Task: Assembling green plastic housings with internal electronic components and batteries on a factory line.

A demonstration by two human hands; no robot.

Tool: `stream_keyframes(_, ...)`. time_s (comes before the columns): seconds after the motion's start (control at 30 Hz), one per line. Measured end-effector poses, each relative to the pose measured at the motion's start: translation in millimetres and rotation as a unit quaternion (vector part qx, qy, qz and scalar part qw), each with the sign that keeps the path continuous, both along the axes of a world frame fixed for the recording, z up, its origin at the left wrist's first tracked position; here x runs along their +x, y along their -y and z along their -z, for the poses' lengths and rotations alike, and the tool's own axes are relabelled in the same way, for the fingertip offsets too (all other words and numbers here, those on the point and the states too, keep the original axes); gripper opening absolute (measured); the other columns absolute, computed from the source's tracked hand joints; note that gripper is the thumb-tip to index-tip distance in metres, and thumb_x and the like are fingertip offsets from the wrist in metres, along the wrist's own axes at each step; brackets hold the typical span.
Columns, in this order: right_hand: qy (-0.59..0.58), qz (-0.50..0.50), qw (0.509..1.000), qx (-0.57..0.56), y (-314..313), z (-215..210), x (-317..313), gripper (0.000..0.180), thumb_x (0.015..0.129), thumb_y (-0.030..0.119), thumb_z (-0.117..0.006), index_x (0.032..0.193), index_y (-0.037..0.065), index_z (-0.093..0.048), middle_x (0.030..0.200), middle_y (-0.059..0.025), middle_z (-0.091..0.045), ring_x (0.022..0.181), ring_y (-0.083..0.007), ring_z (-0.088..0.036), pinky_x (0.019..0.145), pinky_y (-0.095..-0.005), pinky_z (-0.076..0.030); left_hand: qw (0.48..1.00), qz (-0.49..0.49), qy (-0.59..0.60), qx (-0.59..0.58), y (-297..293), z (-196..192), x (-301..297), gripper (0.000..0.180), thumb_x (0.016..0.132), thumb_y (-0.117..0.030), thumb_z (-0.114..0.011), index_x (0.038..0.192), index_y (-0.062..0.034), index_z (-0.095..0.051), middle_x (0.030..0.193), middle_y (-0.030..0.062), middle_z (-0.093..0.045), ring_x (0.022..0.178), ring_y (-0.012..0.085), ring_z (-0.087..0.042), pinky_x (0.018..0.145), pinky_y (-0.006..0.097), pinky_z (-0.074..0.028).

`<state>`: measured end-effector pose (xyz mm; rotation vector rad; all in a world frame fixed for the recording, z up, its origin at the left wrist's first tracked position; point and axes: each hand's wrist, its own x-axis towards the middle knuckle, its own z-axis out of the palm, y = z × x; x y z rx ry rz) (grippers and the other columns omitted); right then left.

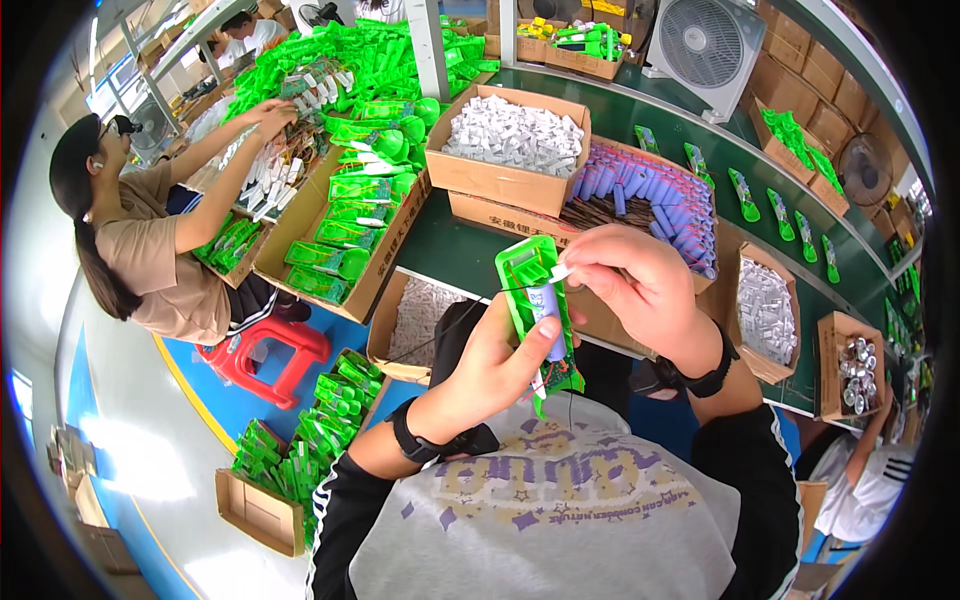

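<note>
My left hand (490, 365) is wrapped round a bright green plastic shell (518, 264) held tilted over my lap. Inside the shell lies a purple cylindrical battery (543, 303), with my left thumb across its lower part. Thin wires show at the shell's lower end. My right hand (645, 290) pinches a small white plastic piece (560, 271) at the shell's upper right edge, just above the battery. Whether the piece is seated in the shell I cannot tell. Dark bands circle both wrists.
Ahead stands a box of white pieces (515, 135), beside a box of purple batteries (685, 215). Another box of white pieces (765, 310) is at right. Green shells fill a long carton (385, 250) at left. A co-worker (150, 230) reaches over a green pile. Shells line the conveyor (715, 150).
</note>
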<state>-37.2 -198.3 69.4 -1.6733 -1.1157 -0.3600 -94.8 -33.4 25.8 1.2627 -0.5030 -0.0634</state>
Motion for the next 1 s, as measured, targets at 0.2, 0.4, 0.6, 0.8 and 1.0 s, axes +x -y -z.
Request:
stream_keyframes(0.2, -0.066, -0.027, 0.997, 0.039, -1.2, 4.3, -8.6, 0.013, 0.079, 0.001, -0.057, 0.092, 0.000, -0.057, 0.089, -0.0108, -0.060, 0.080, -0.0221, -0.060, 0.068, -0.0282, -0.048, 0.998, -0.030, 0.023, 0.045, -0.5, 4.8, -5.6, 0.029, 0.090, -0.017, -0.046, 0.113, -0.0004, -0.043, 0.095, 0.0072, -0.056, 0.082, 0.0116, -0.055, 0.069, 0.026, -0.046)
stream_keyframes(0.4, 0.041, -0.018, 0.999, -0.004, -0.7, 3.6, -4.6, 0.014, 0.079, 0.000, -0.057, 0.093, 0.000, -0.058, 0.087, -0.0103, -0.060, 0.078, -0.0217, -0.059, 0.068, -0.0293, -0.047, 0.993, -0.035, 0.064, 0.091, -2.1, 9.6, -1.5, 0.026, 0.088, -0.015, -0.048, 0.109, 0.0003, -0.045, 0.094, 0.0076, -0.056, 0.080, 0.0116, -0.055, 0.069, 0.026, -0.046)
stream_keyframes(0.6, -0.128, 0.021, 0.991, 0.042, 1.4, 14.0, -12.4, 0.011, 0.080, 0.004, -0.059, 0.090, 0.000, -0.059, 0.084, -0.0076, -0.059, 0.074, -0.0147, -0.057, 0.064, -0.0266, -0.045, 0.999, -0.015, 0.010, 0.050, 4.8, 12.2, -2.8, 0.030, 0.088, -0.014, -0.048, 0.113, 0.0005, -0.041, 0.094, 0.0072, -0.056, 0.079, 0.0117, -0.055, 0.069, 0.026, -0.046)
stream_keyframes(0.8, -0.185, 0.048, 0.982, 0.001, 5.8, 10.1, -8.7, 0.011, 0.081, 0.006, -0.059, 0.090, -0.001, -0.058, 0.082, -0.0053, -0.059, 0.072, -0.0091, -0.055, 0.064, -0.0225, -0.044, 0.999, 0.014, -0.006, 0.042, 6.2, 15.3, -0.4, 0.034, 0.090, -0.020, -0.044, 0.118, -0.0009, -0.037, 0.093, 0.0068, -0.055, 0.078, 0.0112, -0.054, 0.067, 0.026, -0.046)
stream_keyframes(1.0, -0.206, 0.066, 0.976, 0.001, 0.1, 14.7, -0.5, 0.009, 0.082, 0.006, -0.058, 0.088, 0.000, -0.057, 0.077, -0.0046, -0.058, 0.067, -0.0076, -0.053, 0.059, -0.0214, -0.042, 0.997, 0.044, -0.066, 0.026, 6.8, 17.1, 3.8, 0.033, 0.092, -0.026, -0.041, 0.113, -0.0007, -0.038, 0.094, 0.0073, -0.055, 0.078, 0.0117, -0.054, 0.067, 0.026, -0.046)
